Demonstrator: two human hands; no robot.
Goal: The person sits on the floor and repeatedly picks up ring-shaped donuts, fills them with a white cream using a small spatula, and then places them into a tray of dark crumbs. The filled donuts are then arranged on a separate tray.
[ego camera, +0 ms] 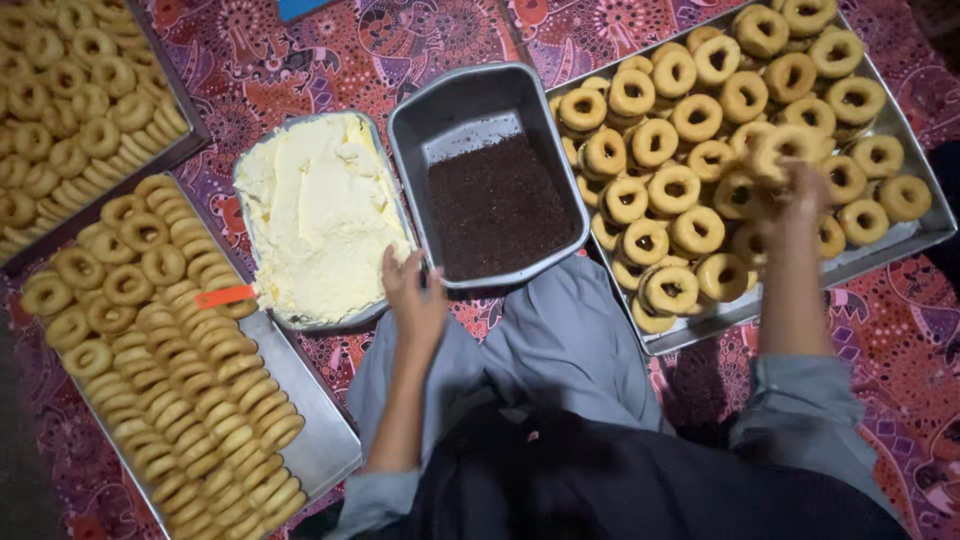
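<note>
A golden ring doughnut (790,148) (blurred) lifted above the heaped right tray (905,240).

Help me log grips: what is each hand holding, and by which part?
Right hand grasps a doughnut by its near rim, above the tray. Left hand grips the sprinkle pan at its near edge.
</note>
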